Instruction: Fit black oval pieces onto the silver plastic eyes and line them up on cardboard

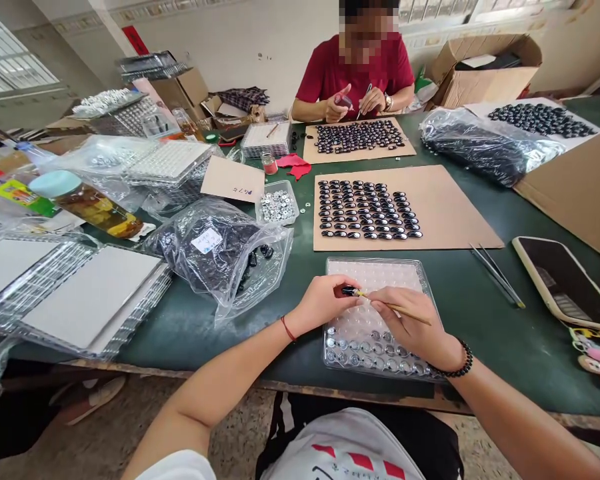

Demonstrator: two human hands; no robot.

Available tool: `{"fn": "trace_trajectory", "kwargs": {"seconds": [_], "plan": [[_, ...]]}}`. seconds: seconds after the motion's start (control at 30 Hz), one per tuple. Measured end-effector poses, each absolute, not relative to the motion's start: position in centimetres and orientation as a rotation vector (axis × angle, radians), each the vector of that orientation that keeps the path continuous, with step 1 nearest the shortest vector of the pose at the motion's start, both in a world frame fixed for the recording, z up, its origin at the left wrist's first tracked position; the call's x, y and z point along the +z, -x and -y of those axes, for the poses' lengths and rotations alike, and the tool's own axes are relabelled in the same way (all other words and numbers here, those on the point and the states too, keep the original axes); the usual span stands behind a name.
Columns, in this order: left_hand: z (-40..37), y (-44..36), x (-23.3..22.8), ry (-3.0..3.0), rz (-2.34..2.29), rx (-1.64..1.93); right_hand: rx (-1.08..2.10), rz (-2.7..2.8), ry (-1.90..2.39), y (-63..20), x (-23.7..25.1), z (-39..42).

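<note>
My left hand [321,305] pinches a small glossy black piece [349,291] between thumb and fingertips. Closed around a thin wooden stick [411,314], my right hand [414,325] brings the stick's tip up against the black piece; the contact itself is too small to make out. Both hands are over a clear plastic tray [329,353] with rows of round hollows. Shiny round metal parts [375,348] fill its nearest rows. Beyond the tray, a cardboard sheet [450,207] carries rows of oval black pieces [365,210].
A plastic bag of black pieces [195,247] and a box of small metal parts [279,205] lie left. Tweezers [497,275] and a phone [565,280] lie right. Stacked trays [90,300] stand at far left. Opposite, a person in red [353,80] works over another cardboard sheet [355,159].
</note>
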State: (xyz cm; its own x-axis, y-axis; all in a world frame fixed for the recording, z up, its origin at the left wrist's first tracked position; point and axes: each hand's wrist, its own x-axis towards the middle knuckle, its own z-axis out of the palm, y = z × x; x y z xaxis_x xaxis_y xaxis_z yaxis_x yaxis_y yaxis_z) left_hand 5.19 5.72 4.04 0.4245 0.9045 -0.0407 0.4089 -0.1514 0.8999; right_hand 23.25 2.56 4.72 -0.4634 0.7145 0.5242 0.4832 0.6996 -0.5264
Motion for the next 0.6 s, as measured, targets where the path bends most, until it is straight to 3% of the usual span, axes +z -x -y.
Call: {"fn": "trace_trajectory", "kwargs": {"seconds": [0.4,0.47,0.6], "plan": [[-5.3,-5.0,4.7,-1.750,-1.198,0.717,0.455,2.230,0.886,-22.9,4.7,-2.2],[-5.1,-5.1,4.7,-1.722,-1.170,0.713,0.596,2.137,0.896,-22.9,4.8,-2.3],[-4.7,-5.3,4.7,-1.610,-1.122,0.679,1.227,1.637,0.993,-23.3,5.3,-3.1]]}}
